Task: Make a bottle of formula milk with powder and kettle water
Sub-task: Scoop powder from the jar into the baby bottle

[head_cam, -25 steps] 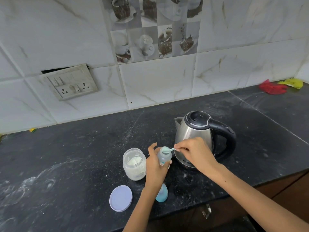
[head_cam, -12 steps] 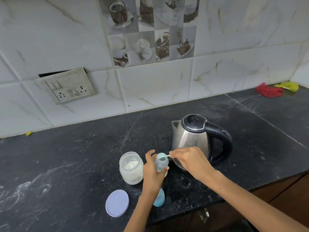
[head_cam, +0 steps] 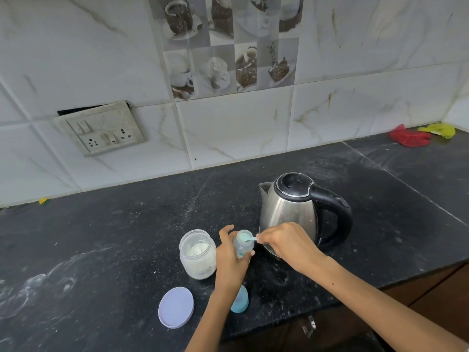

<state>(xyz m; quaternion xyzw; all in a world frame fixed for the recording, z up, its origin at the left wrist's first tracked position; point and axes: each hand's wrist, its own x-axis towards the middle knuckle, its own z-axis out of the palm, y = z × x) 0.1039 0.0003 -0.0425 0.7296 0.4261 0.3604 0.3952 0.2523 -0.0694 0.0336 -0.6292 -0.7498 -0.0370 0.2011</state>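
Centre-bottom of the frame: the left hand [head_cam: 229, 260] wraps its fingers round a small clear plastic baby bottle [head_cam: 243, 246], holding it upright just above the black speckled stone counter [head_cam: 114, 237]. The right hand [head_cam: 286, 241] pinches the handle of a little pale-blue plastic scoop [head_cam: 247, 238], its bowl sitting right over the bottle's mouth. Just left stands an open clear jar of white powder [head_cam: 198, 254]; its round lilac lid [head_cam: 176, 307] lies lower left. A steel kettle with black handle [head_cam: 291, 214] stands behind the right hand.
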